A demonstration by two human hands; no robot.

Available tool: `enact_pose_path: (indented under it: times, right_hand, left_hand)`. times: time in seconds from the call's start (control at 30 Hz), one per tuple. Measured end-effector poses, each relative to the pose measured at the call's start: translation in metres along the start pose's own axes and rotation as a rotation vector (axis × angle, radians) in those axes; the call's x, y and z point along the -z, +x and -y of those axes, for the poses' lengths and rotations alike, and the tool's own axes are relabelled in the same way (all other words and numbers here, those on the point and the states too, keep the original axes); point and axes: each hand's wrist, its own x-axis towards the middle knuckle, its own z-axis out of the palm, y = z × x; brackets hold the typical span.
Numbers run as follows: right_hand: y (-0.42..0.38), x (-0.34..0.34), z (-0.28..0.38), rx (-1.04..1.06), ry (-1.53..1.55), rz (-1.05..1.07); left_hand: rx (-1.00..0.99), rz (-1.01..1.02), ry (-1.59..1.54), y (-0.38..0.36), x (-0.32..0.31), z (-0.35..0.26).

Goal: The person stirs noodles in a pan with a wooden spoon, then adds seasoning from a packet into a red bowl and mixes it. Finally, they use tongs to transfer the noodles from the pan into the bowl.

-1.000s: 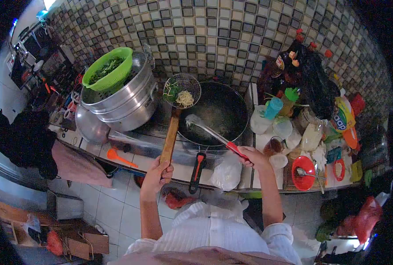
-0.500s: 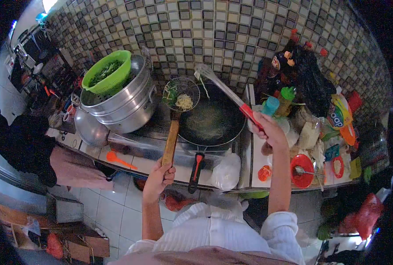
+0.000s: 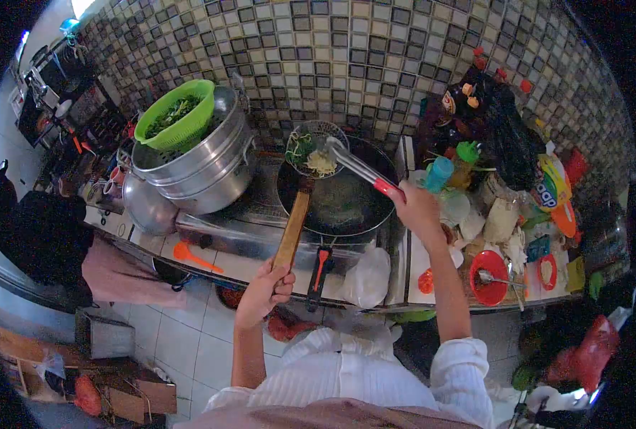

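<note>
My left hand [image 3: 264, 293] is wrapped round the wooden handle of a wire strainer [image 3: 294, 227]. Green leaves [image 3: 300, 149] and pale yellow strands [image 3: 321, 164] lie in its basket, which is over the left rear edge of a dark frying pan [image 3: 343, 204]. Cloudy liquid shows in the pan. My right hand [image 3: 419, 207] grips metal tongs with a red handle [image 3: 364, 170]. The tongs' tips are at the strainer's right side, beside the pale strands; whether they pinch anything is unclear.
Left of the pan stands a steel steamer pot [image 3: 204, 179] with a green basket [image 3: 176, 118] of leaves on top. An orange spoon [image 3: 193, 257] and a plastic bag [image 3: 368, 277] lie along the front edge. To the right are a red bowl [image 3: 488, 268] and several bottles.
The strainer has moved right, nearer the pan. The tongs have come down from behind the pan to the strainer, and the strand that hung from them no longer shows there.
</note>
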Motion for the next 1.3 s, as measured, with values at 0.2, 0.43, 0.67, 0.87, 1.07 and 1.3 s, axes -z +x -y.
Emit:
enact_pose_path:
  times: [0.2, 0.43, 0.67, 0.87, 1.07, 1.3]
  right_hand:
    - [-0.013, 0.025, 0.017, -0.091, -0.252, 0.070]
    - [-0.037, 0.033, -0.016, -0.233, -0.157, 0.086]
    - [-0.032, 0.008, -0.034, -0.295, -0.251, 0.359]
    - [-0.027, 0.005, -0.038, -0.194, -0.138, 0.526]
    - [-0.031, -0.035, -0.043, -0.122, -0.043, 0.557]
    - [-0.039, -0.073, -0.017, -0.184, 0.117, 0.522]
  left_hand:
    - [0.017, 0.034, -0.002, 0.007, 0.006, 0.006]
    - [0.016, -0.024, 0.051, 0.005, 0.004, 0.003]
    - [-0.001, -0.052, 0.070, 0.010, 0.011, 0.002]
    - [-0.015, -0.041, 0.031, 0.005, 0.011, 0.000]
    - [-0.034, -0.039, 0.030, 0.004, 0.017, 0.002]
    - [-0.053, -0.086, 0.062, 0.000, 0.018, -0.004]
